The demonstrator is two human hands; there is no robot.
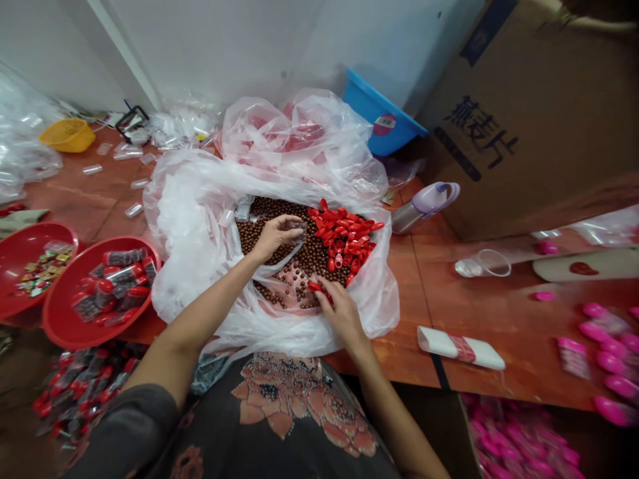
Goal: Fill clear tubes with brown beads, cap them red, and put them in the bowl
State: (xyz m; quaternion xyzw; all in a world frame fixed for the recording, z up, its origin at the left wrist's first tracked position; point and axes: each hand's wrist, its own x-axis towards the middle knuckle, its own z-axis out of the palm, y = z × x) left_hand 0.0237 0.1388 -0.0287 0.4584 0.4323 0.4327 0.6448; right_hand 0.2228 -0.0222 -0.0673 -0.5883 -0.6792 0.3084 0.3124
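A wide clear plastic bag lies open on the table, holding a heap of small brown chocolate balls and a pile of red plastic caps. My left hand is above the brown balls, pinching a small clear plastic tube. My right hand rests near the bag's near side, its fingers gripping a red cap. The two hands are apart, and the bag's pinkish bottom shows through among the balls.
Two red round trays at left hold filled tubes and colourful sweets. Loose clear tubes lie on the orange tabletop. A cardboard box, blue basin, and steel flask stand behind. Pink-capped tubes lie at right.
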